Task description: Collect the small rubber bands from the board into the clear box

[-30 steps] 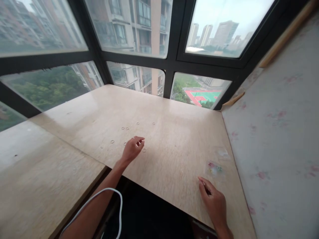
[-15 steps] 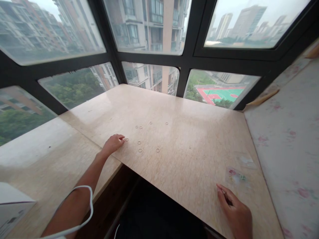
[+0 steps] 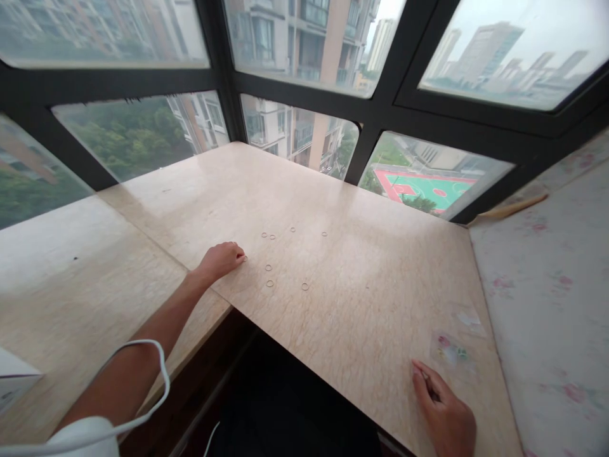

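Observation:
My left hand [image 3: 222, 260] rests on the marble-like top [image 3: 342, 330] at the left, thumb and finger pinched on a small thin ring [image 3: 245, 259] that shows just past the fingertips. To its right lie several similar thin rings, among them a nearer ring [image 3: 269, 284], a ring [image 3: 305, 287] farther right and another ring [image 3: 324, 234] toward the window. My right hand [image 3: 445, 406] is curled at the near right, its thumb and fingertips pressed together. Whatever those fingers hold is too small or hidden to name. Just beyond it lies a clear plastic bag [image 3: 451, 352] with small pink, green and yellow pieces.
Another clear bag [image 3: 469, 319] lies by the flowered wall [image 3: 547, 317] at right. Dark window frames [image 3: 304, 101] border the far edge. A white cable [image 3: 164, 368] loops round my left forearm, and a white box [image 3: 16, 381] stands at the left edge.
My left fingers have closed on the ring that lay by their tips. My right hand stays curled at the near right. The view has tilted and shifted slightly.

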Available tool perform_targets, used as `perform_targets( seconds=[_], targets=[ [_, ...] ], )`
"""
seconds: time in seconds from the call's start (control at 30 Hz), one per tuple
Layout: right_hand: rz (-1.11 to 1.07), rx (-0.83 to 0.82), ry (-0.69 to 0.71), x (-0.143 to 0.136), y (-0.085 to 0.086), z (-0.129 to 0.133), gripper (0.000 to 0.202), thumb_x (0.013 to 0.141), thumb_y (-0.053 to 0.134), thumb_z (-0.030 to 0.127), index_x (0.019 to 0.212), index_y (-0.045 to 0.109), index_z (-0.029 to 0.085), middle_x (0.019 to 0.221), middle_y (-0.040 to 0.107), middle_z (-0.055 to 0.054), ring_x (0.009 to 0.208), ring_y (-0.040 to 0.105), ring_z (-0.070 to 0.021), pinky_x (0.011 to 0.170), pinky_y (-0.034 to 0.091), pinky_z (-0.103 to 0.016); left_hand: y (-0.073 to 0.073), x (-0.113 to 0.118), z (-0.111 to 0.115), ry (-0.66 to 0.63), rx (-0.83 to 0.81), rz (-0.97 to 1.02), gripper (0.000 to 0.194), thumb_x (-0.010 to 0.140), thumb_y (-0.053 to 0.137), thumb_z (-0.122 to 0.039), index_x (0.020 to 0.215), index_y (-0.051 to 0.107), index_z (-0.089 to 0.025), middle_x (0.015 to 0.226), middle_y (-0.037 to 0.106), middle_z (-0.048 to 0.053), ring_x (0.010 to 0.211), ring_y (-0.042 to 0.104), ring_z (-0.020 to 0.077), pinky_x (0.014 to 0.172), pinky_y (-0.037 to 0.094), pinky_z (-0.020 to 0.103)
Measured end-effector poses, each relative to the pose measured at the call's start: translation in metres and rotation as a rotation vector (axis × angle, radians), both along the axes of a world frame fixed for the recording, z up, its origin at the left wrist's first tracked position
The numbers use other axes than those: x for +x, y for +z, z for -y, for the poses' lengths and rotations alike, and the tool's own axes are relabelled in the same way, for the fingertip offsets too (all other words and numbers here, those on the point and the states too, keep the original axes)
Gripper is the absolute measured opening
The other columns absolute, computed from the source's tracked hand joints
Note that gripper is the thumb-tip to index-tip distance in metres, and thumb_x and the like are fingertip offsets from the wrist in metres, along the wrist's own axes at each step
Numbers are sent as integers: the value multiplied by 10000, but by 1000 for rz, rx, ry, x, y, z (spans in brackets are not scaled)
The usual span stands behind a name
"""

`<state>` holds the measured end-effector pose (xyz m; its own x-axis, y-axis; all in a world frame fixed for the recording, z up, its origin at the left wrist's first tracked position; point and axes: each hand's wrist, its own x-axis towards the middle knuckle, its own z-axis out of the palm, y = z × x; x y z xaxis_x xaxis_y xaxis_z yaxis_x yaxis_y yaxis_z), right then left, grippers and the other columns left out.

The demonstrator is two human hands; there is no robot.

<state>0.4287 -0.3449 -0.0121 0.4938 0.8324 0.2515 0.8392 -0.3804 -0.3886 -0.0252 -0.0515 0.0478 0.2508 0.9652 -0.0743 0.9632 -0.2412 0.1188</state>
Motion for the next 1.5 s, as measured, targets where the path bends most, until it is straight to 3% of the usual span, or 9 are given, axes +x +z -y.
perform_targets(
  seconds=[0.13, 0.43, 0.57, 0.67, 0.83, 0.93, 1.2, 1.5],
  targets=[
    [27, -33, -14, 0, 0, 0, 561, 816, 374, 629, 910, 755, 228, 850, 749, -55, 651, 698, -238, 514, 482, -276, -1, -1, -3, -30, -8, -36, 245, 778, 484, -308, 716, 704, -220, 855, 688, 71, 737, 588, 212, 590, 358, 270],
    [43, -74, -24, 4, 0, 2, 568, 805, 383, 641, 939, 747, 226, 835, 747, -64, 649, 695, -252, 511, 479, -289, -10, -17, -7, -36, 15, 110, 150, 726, 521, -286, 694, 642, -204, 781, 671, 53, 697, 573, 193, 596, 354, 271],
    [47, -66, -29, 2, 1, 0, 558, 806, 383, 629, 927, 746, 223, 805, 746, -58, 644, 695, -251, 515, 475, -286, -16, -26, -2, 15, 22, 380, 145, 711, 541, -315, 700, 631, -202, 700, 648, 25, 643, 562, 166, 589, 378, 260],
    [59, -61, -27, 2, 2, 0, 571, 807, 375, 627, 935, 745, 211, 774, 742, -58, 626, 692, -252, 505, 466, -288, -18, -24, 5, 147, -24, 715, 173, 696, 568, -350, 708, 613, -183, 613, 605, 5, 545, 521, 128, 521, 371, 238],
    [71, -51, -15, 1, 3, 0, 589, 814, 356, 631, 927, 748, 206, 789, 744, -60, 609, 686, -239, 502, 460, -280, -15, 7, 22, 313, -219, 1388, 236, 662, 636, -366, 724, 544, -158, 658, 615, 11, 459, 488, 77, 434, 344, 208],
    [68, -50, -19, -1, 3, -1, 592, 819, 351, 628, 934, 751, 207, 795, 745, -63, 617, 688, -237, 509, 464, -278, -14, 32, 30, 361, -349, 1667, 257, 643, 665, -341, 719, 491, -168, 700, 601, -8, 439, 477, 54, 410, 324, 192],
    [3, -47, -35, -5, 5, -3, 560, 835, 357, 603, 928, 754, 218, 828, 748, -65, 630, 689, -224, 521, 476, -268, -3, 91, 48, 421, -650, 1912, 144, 661, 554, -257, 717, 440, -189, 653, 575, -29, 387, 416, 41, 399, 316, 190],
    [-72, 16, -22, -7, 4, -3, 540, 847, 375, 600, 927, 747, 218, 870, 748, -64, 687, 702, -228, 580, 503, -277, 4, 150, 63, 357, -919, 2038, 57, 616, 456, -202, 640, 406, -187, 523, 547, 8, 323, 390, 91, 375, 288, 210]
  ],
)
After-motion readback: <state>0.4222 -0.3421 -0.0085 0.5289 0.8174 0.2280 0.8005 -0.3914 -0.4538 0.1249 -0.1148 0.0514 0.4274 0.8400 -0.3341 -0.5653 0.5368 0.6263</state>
